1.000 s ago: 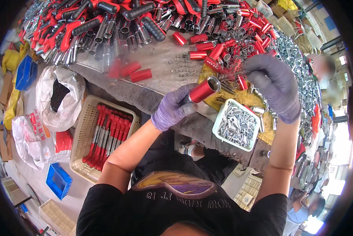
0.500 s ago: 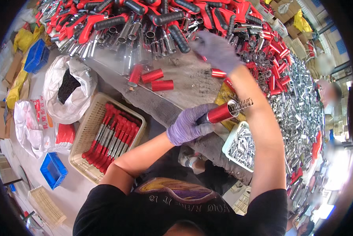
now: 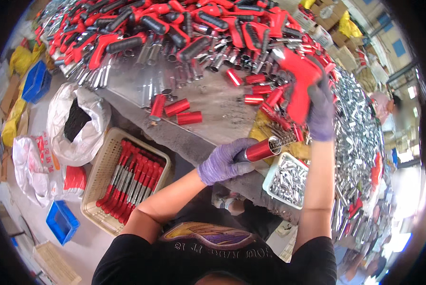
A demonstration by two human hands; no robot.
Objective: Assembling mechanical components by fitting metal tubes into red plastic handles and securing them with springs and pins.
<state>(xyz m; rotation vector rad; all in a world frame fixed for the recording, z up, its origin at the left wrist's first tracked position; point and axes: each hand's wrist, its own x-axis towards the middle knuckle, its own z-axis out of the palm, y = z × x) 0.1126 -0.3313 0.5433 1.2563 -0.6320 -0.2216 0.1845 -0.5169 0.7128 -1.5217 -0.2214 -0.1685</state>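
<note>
My left hand (image 3: pixel 225 161), in a purple knit glove, is closed round the dark end of a red metal tube (image 3: pixel 260 150). A thin coil spring (image 3: pixel 283 141) sticks out of the tube's open end. To the right and farther off, my right hand (image 3: pixel 321 113), also gloved, grips a red pistol-shaped handle (image 3: pixel 299 78), blurred by motion. The handle is raised over the bench, apart from the tube. Loose red tubes (image 3: pixel 189 118) lie on the bench beyond my left hand, and more are heaped behind the handle.
Red-and-black handles (image 3: pixel 156 23) are piled along the back, metal parts (image 3: pixel 358 123) at right. A pale tray of small metal pieces (image 3: pixel 286 183) sits by my right forearm. On the left stand a cream basket of red-and-silver tools (image 3: pixel 93 190), a white sack (image 3: pixel 56 114) and blue bins (image 3: pixel 37 81).
My right hand has come from the heap at the back toward the right and nearer, now with a red handle in it. My left hand stays nearly in place with the tube and spring.
</note>
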